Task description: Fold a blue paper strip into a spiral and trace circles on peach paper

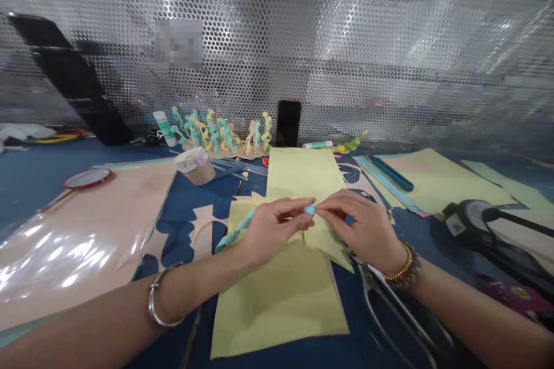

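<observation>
My left hand (277,222) pinches a small folded blue paper piece (310,209) between thumb and fingertips. My right hand (361,222) is closed in a pinch at the right edge of that piece, its fingertips touching it. A curled blue paper strip (236,234) extends behind the left hand, over yellow paper. Beneath both hands lie yellow sheets (277,300), one reaching toward the back of the table. Large scissors (389,300) rest under and beside the right wrist, partly hidden by it.
Paper curls in blue, yellow and pink (216,132) stand at the back beside a phone (288,123). A paper cup (195,167) is at the left, near wrapped pink sheets (86,236). At the right are a blue cutter (392,174) and a black tape dispenser (471,222).
</observation>
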A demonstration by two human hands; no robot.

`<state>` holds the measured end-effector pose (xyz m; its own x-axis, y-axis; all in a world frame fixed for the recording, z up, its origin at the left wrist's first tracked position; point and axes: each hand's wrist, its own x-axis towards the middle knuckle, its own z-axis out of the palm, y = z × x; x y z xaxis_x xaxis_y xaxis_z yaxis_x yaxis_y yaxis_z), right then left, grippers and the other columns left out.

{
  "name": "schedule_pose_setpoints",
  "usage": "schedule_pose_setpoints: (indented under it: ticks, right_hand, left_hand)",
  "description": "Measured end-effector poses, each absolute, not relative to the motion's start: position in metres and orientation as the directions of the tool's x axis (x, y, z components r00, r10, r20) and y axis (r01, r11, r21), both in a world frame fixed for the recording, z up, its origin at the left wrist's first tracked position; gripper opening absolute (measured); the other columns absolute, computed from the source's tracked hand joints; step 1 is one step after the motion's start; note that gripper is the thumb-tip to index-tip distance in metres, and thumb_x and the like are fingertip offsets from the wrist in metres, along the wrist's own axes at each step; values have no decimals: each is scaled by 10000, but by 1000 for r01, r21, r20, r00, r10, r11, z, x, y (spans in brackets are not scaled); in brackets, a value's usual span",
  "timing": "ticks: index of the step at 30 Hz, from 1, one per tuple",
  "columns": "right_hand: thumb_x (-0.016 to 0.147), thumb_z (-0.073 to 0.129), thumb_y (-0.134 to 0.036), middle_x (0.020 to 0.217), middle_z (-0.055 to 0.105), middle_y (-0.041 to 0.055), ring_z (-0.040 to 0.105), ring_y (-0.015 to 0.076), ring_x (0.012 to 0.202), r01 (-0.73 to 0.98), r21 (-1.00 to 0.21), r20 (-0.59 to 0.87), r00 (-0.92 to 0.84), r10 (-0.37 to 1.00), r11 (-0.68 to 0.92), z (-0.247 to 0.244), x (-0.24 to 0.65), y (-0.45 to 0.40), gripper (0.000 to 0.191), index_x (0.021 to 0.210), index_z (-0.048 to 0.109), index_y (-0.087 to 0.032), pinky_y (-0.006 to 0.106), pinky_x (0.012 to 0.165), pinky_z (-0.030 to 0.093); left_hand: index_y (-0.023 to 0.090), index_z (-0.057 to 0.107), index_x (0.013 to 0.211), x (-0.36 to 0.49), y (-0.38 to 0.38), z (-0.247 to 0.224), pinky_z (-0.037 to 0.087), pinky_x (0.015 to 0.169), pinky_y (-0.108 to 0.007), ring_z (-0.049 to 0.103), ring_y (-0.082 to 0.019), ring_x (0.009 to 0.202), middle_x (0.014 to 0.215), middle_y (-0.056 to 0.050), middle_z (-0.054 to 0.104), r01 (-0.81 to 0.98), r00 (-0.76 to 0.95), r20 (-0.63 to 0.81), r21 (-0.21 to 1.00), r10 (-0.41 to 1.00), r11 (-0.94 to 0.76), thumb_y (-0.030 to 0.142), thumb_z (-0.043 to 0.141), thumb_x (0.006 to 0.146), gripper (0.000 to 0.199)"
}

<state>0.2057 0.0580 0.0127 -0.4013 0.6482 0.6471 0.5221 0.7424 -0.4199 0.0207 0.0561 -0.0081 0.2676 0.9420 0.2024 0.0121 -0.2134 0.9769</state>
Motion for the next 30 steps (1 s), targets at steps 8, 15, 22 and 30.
schedule_pose_setpoints:
  ticks: [8,15,22,30]
  right_hand:
    - [850,539,-176,770,623,23,578,105,659,539,-436,599,-424,680,720,15,204,55,96,815,628,-177,223,564,466]
    - [812,584,-152,724,622,11,555,94,594,545,-412,648,-388,656,730,15,203,54,70,784,643,-179,229,546,464]
    - [835,589,-210,805,672,36,616,133,691,536,-537,611,-286,738,652,18,203,56,91,860,676,-198,246,569,510]
    - [813,616,-187,776,678,20,619,129,664,532,-517,620,-308,722,671,17,203,57,84,850,686,-214,243,559,512]
  left_hand:
    - [169,680,1059,21,54,-2,506,609,-256,612,-123,654,758,-38,648,24,299,189,978,935,-205,268,655,755,321]
    - [160,626,1031,22,55,-5,520,631,-245,624,-121,678,757,-26,668,-67,239,157,987,958,-145,267,707,716,342]
    - [170,664,1009,21,55,-6,544,666,-249,647,-133,718,779,-41,692,-59,210,174,984,962,-165,269,665,757,271]
    - [175,681,1028,21,54,-2,557,651,-252,663,-146,734,833,-60,712,-43,222,186,983,957,-181,263,642,766,279]
